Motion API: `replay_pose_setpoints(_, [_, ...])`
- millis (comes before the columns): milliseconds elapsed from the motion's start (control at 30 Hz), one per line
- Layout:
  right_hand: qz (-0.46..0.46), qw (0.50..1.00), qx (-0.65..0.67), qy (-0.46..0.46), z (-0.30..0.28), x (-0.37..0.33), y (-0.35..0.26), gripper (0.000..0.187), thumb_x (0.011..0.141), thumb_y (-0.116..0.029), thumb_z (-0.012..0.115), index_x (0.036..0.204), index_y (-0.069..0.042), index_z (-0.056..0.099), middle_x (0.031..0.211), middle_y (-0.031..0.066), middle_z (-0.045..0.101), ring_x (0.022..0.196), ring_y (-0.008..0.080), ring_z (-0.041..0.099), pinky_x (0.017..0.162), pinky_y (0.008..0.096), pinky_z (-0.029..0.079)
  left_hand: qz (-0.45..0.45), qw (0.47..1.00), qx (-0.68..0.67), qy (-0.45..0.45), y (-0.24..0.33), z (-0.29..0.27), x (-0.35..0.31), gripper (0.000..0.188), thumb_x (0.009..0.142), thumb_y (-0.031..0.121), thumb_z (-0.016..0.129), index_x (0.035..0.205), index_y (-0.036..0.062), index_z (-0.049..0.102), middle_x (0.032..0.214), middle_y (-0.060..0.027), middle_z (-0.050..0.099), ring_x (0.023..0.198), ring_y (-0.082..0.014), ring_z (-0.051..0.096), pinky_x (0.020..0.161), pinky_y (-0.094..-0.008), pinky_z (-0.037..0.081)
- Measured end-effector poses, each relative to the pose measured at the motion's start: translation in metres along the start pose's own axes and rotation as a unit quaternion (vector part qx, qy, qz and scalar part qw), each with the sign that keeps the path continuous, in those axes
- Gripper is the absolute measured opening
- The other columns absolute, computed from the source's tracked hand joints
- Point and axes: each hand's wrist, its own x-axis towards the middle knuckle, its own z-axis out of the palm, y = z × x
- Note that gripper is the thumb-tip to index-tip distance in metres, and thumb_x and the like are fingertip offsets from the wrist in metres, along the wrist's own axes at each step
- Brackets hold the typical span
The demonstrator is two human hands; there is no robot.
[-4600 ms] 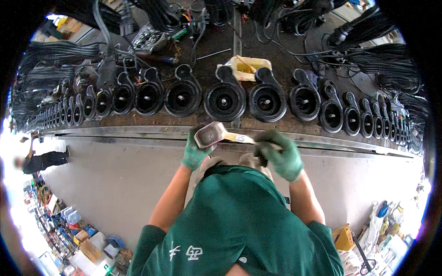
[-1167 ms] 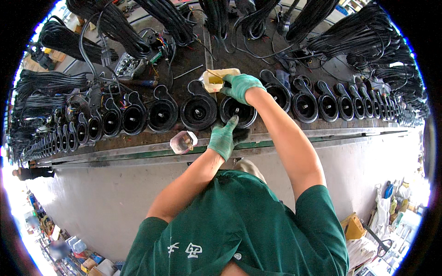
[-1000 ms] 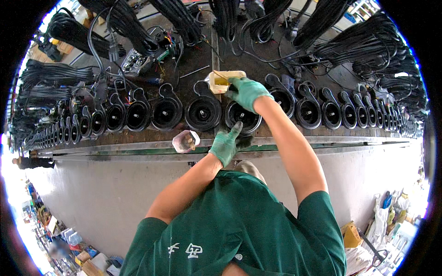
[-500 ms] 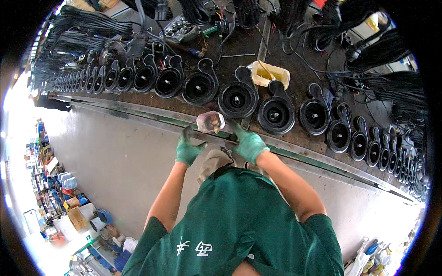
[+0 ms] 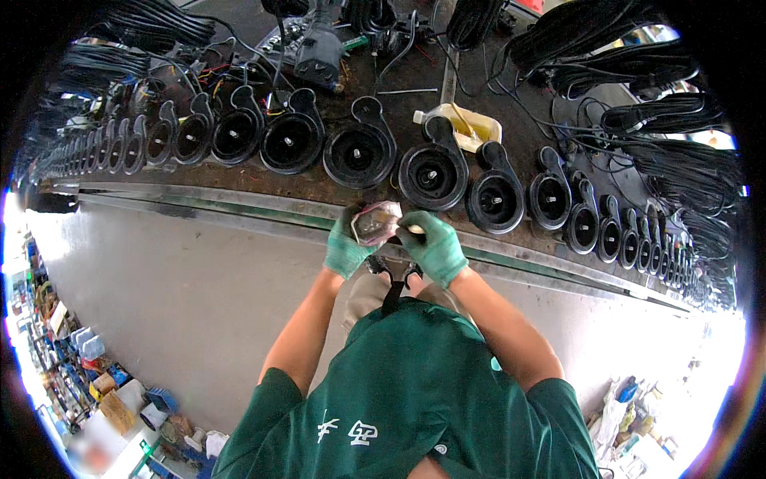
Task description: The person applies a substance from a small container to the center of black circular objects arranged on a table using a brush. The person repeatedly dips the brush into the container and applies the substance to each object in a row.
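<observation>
My left hand [image 5: 347,246], in a green glove, is closed around a small clear plastic cup [image 5: 375,225] with murky contents. The cup is tilted at the bench's front edge. My right hand [image 5: 437,246], gloved alike, is closed on a pale stick [image 5: 416,229], its tip pointing at the cup's mouth. Most of that stick is hidden by the fingers. Just beyond the hands sits a round black housing [image 5: 432,176] with a looped arm and a metal stud in its centre. Another black housing [image 5: 359,154] lies to its left.
Similar housings line the bench edge [image 5: 263,209] both ways. A cut-open plastic jug [image 5: 481,128] with yellowish contents and a stick stands behind them. Bundles of black cable [image 5: 610,40] and a thin metal rod [image 5: 408,91] lie farther back. Boxes [image 5: 118,411] stand at lower left.
My left hand, open beside the cup before, has taken hold of it and the cup is tilted differently. My right hand has closed on the pale stick. The view has shifted a little.
</observation>
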Motion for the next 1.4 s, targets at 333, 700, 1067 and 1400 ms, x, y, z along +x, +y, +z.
replay_pose_setpoints(333, [0.034,0.999,-0.014,-0.008,-0.076,-0.053,-0.068,0.022,0.093,-0.003,0.068,0.115,-0.003,0.066,0.086,0.0135,0.074,0.076,0.019,0.072,0.068,0.0329,0.057,0.115,0.988,0.071,-0.08,0.043,0.05,-0.048,0.091,0.065,0.01,0.098,0.137,0.0073,0.043,0.135,-0.0124,0.059,0.118,-0.0217,0.064,0.099,-0.0357,0.058])
replay_pose_setpoints(700, [0.04,0.999,0.034,-0.004,-0.175,-0.083,-0.069,0.015,0.097,0.0,0.061,0.112,0.001,0.064,0.077,0.0105,0.072,0.066,0.0142,0.071,0.058,0.0281,0.057,0.232,0.943,0.221,-0.092,0.043,0.137,-0.065,0.093,0.064,0.001,0.095,0.139,0.013,0.04,0.136,-0.0101,0.056,0.12,-0.0218,0.06,0.102,-0.0383,0.055])
replay_pose_setpoints(1067, [0.043,0.994,0.094,0.02,-0.263,-0.107,-0.038,0.014,0.097,0.001,0.059,0.111,0.003,0.062,0.076,0.0112,0.071,0.063,0.0149,0.069,0.057,0.0273,0.056,0.201,0.952,0.228,-0.046,0.022,0.196,-0.076,0.087,0.069,0.011,0.096,0.136,0.004,0.041,0.133,-0.0118,0.059,0.121,-0.0221,0.063,0.103,-0.0372,0.055])
replay_pose_setpoints(1400, [-0.098,0.991,0.076,-0.044,-0.268,-0.097,-0.022,0.011,0.083,0.001,0.077,0.091,-0.004,0.072,0.084,0.0041,0.067,0.077,0.0144,0.064,0.067,0.031,0.051,0.23,0.899,0.37,-0.048,0.017,0.212,-0.068,0.088,0.068,0.019,0.098,0.135,0.0018,0.045,0.13,-0.0116,0.062,0.115,-0.0215,0.066,0.101,-0.0348,0.055])
